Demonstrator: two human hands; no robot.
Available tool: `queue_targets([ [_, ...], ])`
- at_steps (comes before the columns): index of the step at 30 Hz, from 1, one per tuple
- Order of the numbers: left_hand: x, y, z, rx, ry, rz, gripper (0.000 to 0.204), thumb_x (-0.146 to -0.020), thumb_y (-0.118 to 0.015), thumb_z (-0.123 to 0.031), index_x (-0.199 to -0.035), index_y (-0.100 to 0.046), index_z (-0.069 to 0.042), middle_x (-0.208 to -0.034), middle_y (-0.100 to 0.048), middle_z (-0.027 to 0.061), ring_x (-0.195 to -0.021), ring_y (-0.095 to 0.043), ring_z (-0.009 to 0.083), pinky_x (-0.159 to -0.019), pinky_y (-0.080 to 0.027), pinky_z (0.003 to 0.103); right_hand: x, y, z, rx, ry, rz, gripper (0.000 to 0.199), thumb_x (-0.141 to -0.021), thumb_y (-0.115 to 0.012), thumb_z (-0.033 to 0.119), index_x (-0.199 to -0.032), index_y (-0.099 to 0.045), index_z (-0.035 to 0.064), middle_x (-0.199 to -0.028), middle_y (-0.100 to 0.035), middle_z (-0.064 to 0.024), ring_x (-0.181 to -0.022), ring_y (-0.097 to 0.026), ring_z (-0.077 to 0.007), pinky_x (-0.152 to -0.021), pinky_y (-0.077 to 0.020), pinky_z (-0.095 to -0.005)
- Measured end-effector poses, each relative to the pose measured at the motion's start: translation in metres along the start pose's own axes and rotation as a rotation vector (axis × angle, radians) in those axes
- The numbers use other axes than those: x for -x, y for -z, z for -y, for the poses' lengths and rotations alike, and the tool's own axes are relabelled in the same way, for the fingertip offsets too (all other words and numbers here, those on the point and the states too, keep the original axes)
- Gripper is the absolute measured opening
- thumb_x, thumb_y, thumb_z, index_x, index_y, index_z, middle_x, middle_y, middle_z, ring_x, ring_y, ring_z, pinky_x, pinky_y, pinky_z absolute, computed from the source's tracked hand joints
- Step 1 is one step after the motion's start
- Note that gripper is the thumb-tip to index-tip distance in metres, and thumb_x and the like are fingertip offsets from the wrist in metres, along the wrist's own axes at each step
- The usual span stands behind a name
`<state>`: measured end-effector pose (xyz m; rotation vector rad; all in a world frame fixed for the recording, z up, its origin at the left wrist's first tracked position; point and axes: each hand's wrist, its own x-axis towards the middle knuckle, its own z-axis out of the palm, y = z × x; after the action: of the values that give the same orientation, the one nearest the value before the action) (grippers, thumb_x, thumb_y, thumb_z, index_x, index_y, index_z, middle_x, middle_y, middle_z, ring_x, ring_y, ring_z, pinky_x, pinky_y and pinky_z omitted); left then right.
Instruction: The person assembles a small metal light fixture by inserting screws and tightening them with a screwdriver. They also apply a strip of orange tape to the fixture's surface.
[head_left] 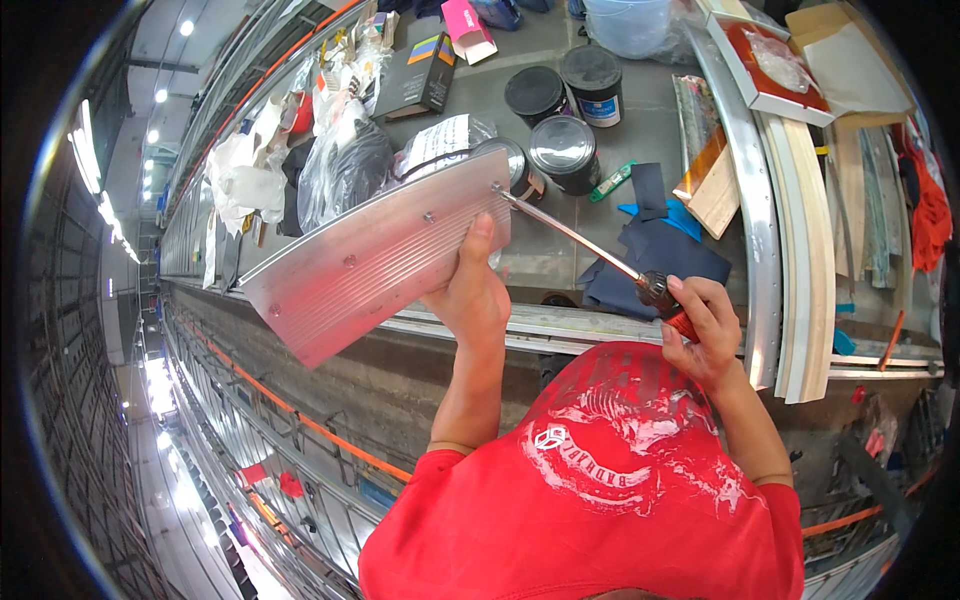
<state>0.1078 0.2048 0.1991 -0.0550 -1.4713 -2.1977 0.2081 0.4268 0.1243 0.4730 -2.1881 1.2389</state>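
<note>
Metal panel [380, 255], silver and ribbed, is held up at a slant over the near side of the counter [642, 130]. It is clamped near its right end by the left hand [475, 285]: the thumb is pressed on the ribbed face, and the other fingers are mostly hidden. A screwdriver [585, 241] is gripped by the right hand [710, 335], with the fingers curled around its handle. Its tip is put at the panel's right end; whether it sits in a screw cannot be told. If it is pushed crooked, the metal could be scratched or the nearby thumb could be poked. No hand is put on the long left end, so the panel could be twisted by a hard push. Past the panel, dark cloth pieces [660, 268], a green tool [612, 181] and dark-lidded tubs [565, 150] are seen; the tubs could be bumped if the panel is dropped. Farther off, a black box [412, 82] is seen.
</note>
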Motion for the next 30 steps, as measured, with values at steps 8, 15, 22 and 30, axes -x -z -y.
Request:
queue_targets([
  [8, 0.004, 0.002, 0.003, -0.021, -0.031, 0.016, 0.056, -0.081, -0.072, 0.01, -0.131, -0.049, 0.001, -0.125, -0.058, 0.0117, -0.115, -0.056, 0.0211, -0.1, -0.046, 0.035, 0.006, 0.004, 0.0, 0.025, 0.003, -0.008, 0.059, -0.064, -0.072, -0.002, -0.122, -0.064, -0.0003, -0.098, -0.06, -0.0149, -0.082, -0.062, -0.0273, -0.071, -0.0528, -0.0332],
  [15, 0.006, -0.003, 0.001, -0.01, -0.023, 0.019, 0.054, -0.081, -0.07, 0.012, -0.13, -0.05, 0.002, -0.123, -0.059, 0.0112, -0.112, -0.058, 0.0206, -0.099, -0.047, 0.034, 0.003, 0.006, 0.003, 0.018, 0.002, -0.021, 0.058, -0.064, -0.072, -0.001, -0.121, -0.064, -0.001, -0.098, -0.06, -0.0153, -0.082, -0.062, -0.0275, -0.072, -0.0529, -0.0333],
  [22, 0.008, 0.001, 0.005, -0.019, -0.025, 0.023, 0.058, -0.082, -0.069, 0.012, -0.134, -0.047, 0.001, -0.127, -0.056, 0.0124, -0.115, -0.057, 0.0217, -0.102, -0.046, 0.036, 0.004, 0.007, 0.004, 0.02, -0.008, -0.016, 0.057, -0.064, -0.072, -0.002, -0.121, -0.064, -0.0011, -0.098, -0.059, -0.015, -0.081, -0.061, -0.0268, -0.071, -0.0529, -0.033],
  [30, 0.007, 0.011, 0.008, -0.181, -0.145, 0.053, 0.051, -0.082, -0.071, 0.01, -0.129, -0.052, 0.004, -0.121, -0.061, 0.0135, -0.107, -0.061, 0.0221, -0.095, -0.05, 0.035, -0.006, 0.019, 0.016, 0.128, -0.03, -0.015, 0.059, -0.064, -0.072, -0.003, -0.123, -0.065, 0.0028, -0.095, -0.058, -0.0128, -0.076, -0.062, -0.0218, -0.064, -0.0531, -0.0304],
])
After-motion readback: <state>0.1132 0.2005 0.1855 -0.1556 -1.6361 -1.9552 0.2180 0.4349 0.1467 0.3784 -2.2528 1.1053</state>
